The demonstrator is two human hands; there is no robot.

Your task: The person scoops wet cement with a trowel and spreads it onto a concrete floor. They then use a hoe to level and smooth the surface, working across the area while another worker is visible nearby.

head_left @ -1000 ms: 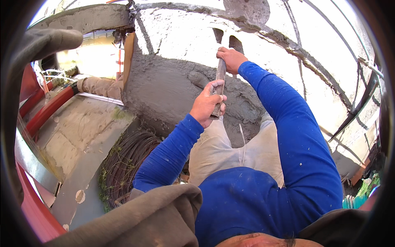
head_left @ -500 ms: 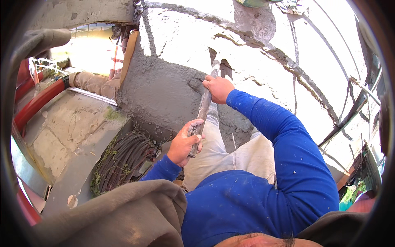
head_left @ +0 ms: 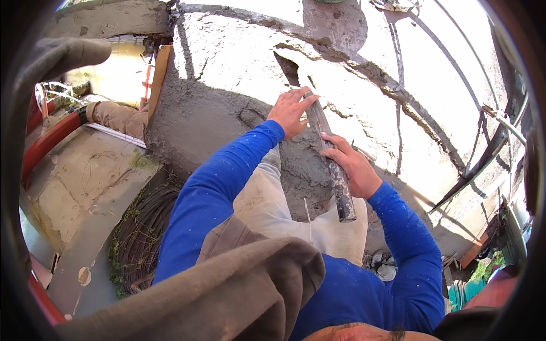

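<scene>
A long, narrow grey pipe [head_left: 336, 177], smeared with cement and round at its near end, slants over the wet mortar [head_left: 210, 113] in front of my knees. My left hand [head_left: 291, 112] holds its far end, fingers bent over the top. Further down, my right hand [head_left: 355, 167] is wrapped around the pipe from the right side, its fingers across the upper face. The near end sticks out below my right hand, above my light trousers [head_left: 267, 196]. Just beyond my left hand is a dark gap [head_left: 287, 69] in the sunlit surface.
A coil of dark wire or cable [head_left: 142, 233] lies at the lower left beside a concrete ledge [head_left: 85, 165]. An orange-red pipe [head_left: 54, 142] and an upright wooden board [head_left: 160, 79] stand at the left. A rough ridge [head_left: 421, 113] crosses the bright mortar at the right.
My left hand has gone from the pipe's near end to its far end. My right hand has slid from the far end toward the near end. The pipe has swung to the right.
</scene>
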